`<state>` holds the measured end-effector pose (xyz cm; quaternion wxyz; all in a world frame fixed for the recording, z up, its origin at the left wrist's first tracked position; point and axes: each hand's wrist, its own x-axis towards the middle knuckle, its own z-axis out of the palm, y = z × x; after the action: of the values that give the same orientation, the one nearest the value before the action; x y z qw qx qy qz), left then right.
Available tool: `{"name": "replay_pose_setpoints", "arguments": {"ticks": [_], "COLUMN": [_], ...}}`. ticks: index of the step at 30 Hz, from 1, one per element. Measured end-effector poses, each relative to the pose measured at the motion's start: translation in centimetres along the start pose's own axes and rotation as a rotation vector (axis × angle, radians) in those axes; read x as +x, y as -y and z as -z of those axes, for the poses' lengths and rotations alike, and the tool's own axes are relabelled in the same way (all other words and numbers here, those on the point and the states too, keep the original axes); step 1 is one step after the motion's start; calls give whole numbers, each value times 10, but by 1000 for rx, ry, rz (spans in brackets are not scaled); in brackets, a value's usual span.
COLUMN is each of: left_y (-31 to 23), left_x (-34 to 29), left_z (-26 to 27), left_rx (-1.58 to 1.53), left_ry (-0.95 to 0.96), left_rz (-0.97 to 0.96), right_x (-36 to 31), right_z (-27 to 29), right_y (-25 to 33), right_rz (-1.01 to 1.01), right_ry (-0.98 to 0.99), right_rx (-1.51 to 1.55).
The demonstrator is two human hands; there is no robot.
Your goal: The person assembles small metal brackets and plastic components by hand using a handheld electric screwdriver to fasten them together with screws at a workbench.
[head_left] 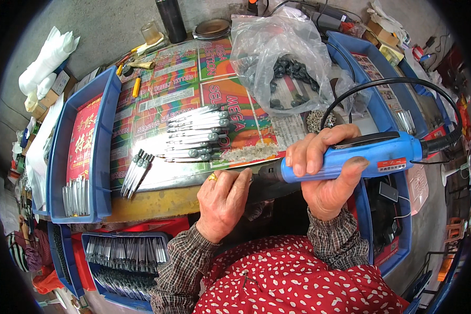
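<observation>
at the near counter edge: blue electric screwdriver [350, 157] lies level, black tip pointing left, black cord looping off right
right hand [327, 175]: fingers wrapped tight round the blue handle
left hand [222, 201]: curled shut at the tip; what it pinches is hidden
counter [157, 201]: row of silvery metal pieces [199, 138], smaller bunch [136, 172] to the left
further back: clear plastic bag [282, 57] of dark parts
left side: blue tray [102, 131]
</observation>
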<state>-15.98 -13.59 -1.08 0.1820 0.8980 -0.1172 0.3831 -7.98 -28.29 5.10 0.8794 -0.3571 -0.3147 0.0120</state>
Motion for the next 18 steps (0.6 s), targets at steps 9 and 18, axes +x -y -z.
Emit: {"name": "replay_pose_setpoints", "arguments": {"ticks": [9,18], "left_y": [1,0], "left_x": [0,1], "left_z": [-2,0], "left_rx": [6,-2], "left_ry": [-23,-20], "left_rz": [-17,-8], "right_x": [1,0], "right_z": [2,2], "right_y": [2,1], "right_rz": [23,13], "right_ry": [27,-14], "right_rx": [-121,4]}}
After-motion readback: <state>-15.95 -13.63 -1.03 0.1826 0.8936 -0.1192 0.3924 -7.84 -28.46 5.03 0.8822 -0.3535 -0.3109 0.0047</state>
